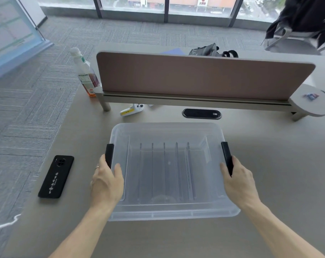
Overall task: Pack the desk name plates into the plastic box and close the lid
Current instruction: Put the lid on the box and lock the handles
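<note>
Hands — left hand (106, 180), right hand (238, 180) — each gripping lidded plastic box (169, 211); phone (56, 176) lettering perhaps unreadable.

The box (169, 211) is clear, frosted plastic with black latches (109, 154). The counter (269, 183) is pale grey-beige. A black phone (56, 176) carries white markings. The divider panel (195, 77) is dusty pink-brown, and the carpet (27, 108) grey with striped squares.

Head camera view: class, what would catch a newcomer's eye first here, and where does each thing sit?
First, the clear plastic box at the desk's centre, lid on, upright name plates showing through it. The left hand and right hand rest at its black side latches. Next, a black phone lies left of the box, and a drink bottle stands behind, beside the brown divider.
</note>
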